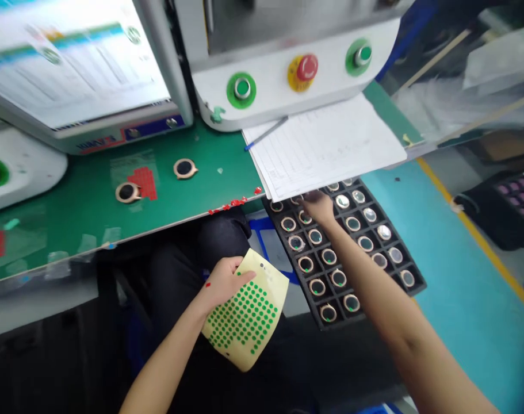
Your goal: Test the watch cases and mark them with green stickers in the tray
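Note:
My left hand point(225, 282) grips a yellow sheet of round green stickers point(248, 313) by its upper left edge, thumb lying on top. A tiny red piece sticks to the skin near that wrist. Over the far rows of a black compartment tray point(343, 265) reaches my right hand point(317, 206), its fingers bent down at a compartment and too blurred to make out. Round watch-case-like parts point(329, 256) with copper-coloured rims fill the tray's compartments. Several of those on the left side bear a small green dot; others further right look paler and shinier.
On the green bench point(167, 201) lie two similar round parts point(184, 168), red stickers point(143, 183) and clear film scraps. Papers point(326, 144) with a pen point(266, 134) overhang the tray's far edge. Behind stand a machine panel with a red stop button point(307, 68) and a monitor point(84, 63).

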{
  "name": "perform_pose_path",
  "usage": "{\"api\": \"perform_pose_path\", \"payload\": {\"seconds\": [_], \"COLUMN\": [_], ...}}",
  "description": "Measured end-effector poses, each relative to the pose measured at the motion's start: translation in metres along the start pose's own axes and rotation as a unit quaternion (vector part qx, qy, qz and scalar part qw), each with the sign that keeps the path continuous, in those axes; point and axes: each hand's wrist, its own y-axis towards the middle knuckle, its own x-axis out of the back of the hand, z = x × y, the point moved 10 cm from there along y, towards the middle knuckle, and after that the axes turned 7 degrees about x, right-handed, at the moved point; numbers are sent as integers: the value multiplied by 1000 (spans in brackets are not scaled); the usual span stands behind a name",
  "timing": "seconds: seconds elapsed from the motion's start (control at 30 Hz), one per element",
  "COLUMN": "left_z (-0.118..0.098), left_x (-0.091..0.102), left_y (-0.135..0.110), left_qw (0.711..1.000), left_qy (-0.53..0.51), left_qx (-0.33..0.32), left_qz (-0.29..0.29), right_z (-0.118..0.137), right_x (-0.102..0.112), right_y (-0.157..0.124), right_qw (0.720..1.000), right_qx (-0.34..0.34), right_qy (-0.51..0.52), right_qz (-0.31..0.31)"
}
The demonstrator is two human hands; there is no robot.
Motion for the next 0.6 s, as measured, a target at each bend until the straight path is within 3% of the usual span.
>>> {"api": "perform_pose_path", "payload": {"seconds": [0.07,0.17,0.23,0.3,0.37,0.47,0.53,0.6], "left_z": [-10,-31,-51,-75,-107,-167,-208,-241], "left_x": [7,9,5,5,15,46,69,90], "left_y": [-13,-41,-60,-79,-97,-126,-146,-164], "left_qw": [999,994,989,980,968,930,907,890], "left_qy": [9,42,81,128,172,288,341,378], "left_qx": [-34,-83,-112,-139,-165,-189,-195,-199], "left_qz": [-32,-56,-60,-65,-82,-131,-151,-157], "right_z": [38,98,134,156,170,202,229,246], "right_x": [-4,-21,-38,-41,-20,48,86,103], "right_y": [-43,-126,-181,-213,-203,-134,-90,-56], "right_qw": [997,973,932,902,913,950,934,906], "right_qx": [51,126,148,124,103,209,324,405], "right_qy": [49,121,170,180,167,143,122,118], "right_qz": [34,152,283,372,358,184,86,35]}}
